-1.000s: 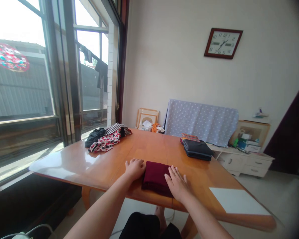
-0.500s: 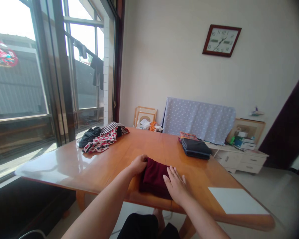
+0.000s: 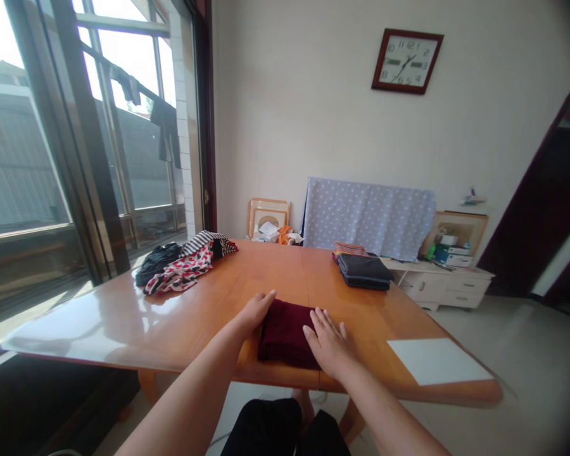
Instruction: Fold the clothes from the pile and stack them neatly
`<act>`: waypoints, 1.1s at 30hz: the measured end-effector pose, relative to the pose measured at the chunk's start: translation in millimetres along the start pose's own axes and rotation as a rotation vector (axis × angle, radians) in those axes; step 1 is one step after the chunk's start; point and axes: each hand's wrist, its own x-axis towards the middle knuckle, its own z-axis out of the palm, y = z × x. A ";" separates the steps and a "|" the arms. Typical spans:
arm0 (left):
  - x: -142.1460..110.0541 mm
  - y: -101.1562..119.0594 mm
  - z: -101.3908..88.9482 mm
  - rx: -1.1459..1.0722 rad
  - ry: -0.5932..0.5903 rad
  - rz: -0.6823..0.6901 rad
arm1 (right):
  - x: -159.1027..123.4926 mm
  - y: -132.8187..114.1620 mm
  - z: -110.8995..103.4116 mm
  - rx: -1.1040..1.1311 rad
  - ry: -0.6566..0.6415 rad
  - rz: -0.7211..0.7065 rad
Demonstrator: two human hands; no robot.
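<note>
A folded maroon garment [image 3: 287, 335] lies as a thick, roughly rectangular bundle near the front edge of the wooden table [image 3: 256, 266]. Against its left side rests my left hand [image 3: 258, 310], thumb and fingers stretched forward at the far left corner; part of the fingers is hidden, and no cloth shows pinched in them. My right hand [image 3: 331, 345] lies flat over the garment's right edge, its fingers spread and touching the fabric.
A folded dark stack [image 3: 365, 271] sits at the table's right, with striped cloth [image 3: 354, 249] behind it. Loose garments [image 3: 185, 269] are heaped at the left. A white sheet [image 3: 439, 361] lies at the right front. Windows [image 3: 28, 158] stand on the left, a low cabinet [image 3: 470, 288] beyond.
My left fingers have loosened from the garment's far left corner and straightened along its side. The garment's top looks flatter. My right hand stays on the right edge; the view has shifted slightly right.
</note>
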 end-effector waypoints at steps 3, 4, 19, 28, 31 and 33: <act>-2.7 -4.7 5.1 0.159 0.016 0.015 | -0.9 -0.6 -2.2 0.007 -0.011 0.004; -3.4 -6.5 6.6 0.201 0.022 0.018 | -1.2 -0.8 -2.7 0.009 -0.014 0.004; -40.2 38.4 29.1 0.516 -0.079 0.570 | -2.3 0.1 -6.0 0.057 -0.025 0.001; -49.8 16.3 39.9 0.646 -0.125 0.514 | 12.0 59.7 -10.4 0.499 0.287 0.203; -48.8 17.6 40.5 0.653 -0.124 0.512 | 15.5 77.8 -10.5 0.616 0.397 0.239; -48.8 17.3 41.3 0.656 -0.123 0.517 | 16.5 79.8 -9.6 0.616 0.427 0.218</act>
